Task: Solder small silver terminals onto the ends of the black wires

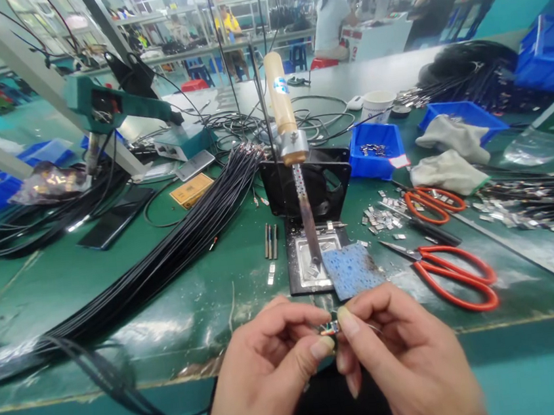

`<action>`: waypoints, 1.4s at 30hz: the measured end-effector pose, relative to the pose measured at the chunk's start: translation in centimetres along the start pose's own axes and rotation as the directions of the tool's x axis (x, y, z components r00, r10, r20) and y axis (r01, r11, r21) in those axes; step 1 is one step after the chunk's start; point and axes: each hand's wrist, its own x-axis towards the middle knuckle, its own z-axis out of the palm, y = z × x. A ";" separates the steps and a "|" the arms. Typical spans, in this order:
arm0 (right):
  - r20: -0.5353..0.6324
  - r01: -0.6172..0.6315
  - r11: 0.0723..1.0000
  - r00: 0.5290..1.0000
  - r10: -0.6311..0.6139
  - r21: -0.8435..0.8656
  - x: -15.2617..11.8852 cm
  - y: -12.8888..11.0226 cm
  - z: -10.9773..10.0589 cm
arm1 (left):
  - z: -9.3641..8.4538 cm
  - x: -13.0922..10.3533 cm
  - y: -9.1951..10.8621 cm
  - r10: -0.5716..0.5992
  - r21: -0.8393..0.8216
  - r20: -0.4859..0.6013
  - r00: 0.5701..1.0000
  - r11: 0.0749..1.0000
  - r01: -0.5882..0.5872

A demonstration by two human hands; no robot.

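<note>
Just in front of the table's edge, my left hand and my right hand meet, both closed in a pinch. Between the fingertips is a small connector with tiny coloured wires at it; my fingers hide much of it. My left thumb and forefinger grip its left end, my right thumb and forefinger its right end. Behind the hands, a soldering iron with a wooden handle points down, its tip over a small metal tray. A blue sponge lies against the tray's right side.
A black fan stands behind the iron. Left lies a thick bundle of black cables; right are red-handled scissors, a second pair, loose metal connector shells, gloves and a blue bin. People are in the background.
</note>
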 end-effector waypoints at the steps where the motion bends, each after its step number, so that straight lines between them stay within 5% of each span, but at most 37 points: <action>1: 0.003 0.000 1.000 1.000 0.000 0.000 0.0 0.0 0.0 | 0.0 0.0 0.1 -0.007 -0.002 0.002 1.000 1.000 0.007; 15: 0.052 0.015 0.999 0.999 -0.017 0.048 0.3 0.3 -0.5 | 0.1 0.1 0.2 -0.094 -0.052 -0.013 0.996 0.994 0.093; 22: 0.230 -0.035 0.988 0.973 0.000 0.150 1.1 1.0 -1.4 | 0.2 0.2 0.5 -0.065 -0.038 -0.002 0.998 0.997 0.065; 31: 0.279 -0.045 0.981 0.960 -0.010 0.190 1.3 0.9 -1.7 | 0.3 0.2 0.4 -0.086 -0.054 0.037 0.996 0.995 0.087; 37: 0.273 0.077 0.988 0.955 -0.113 0.137 1.5 1.1 -1.8 | 0.4 0.2 0.4 -0.122 -0.083 0.087 0.989 0.988 0.129; 42: 0.210 0.344 0.938 0.915 -0.344 0.040 1.3 1.6 -1.8 | 0.4 0.2 0.7 -0.224 -0.085 0.076 0.972 0.969 0.230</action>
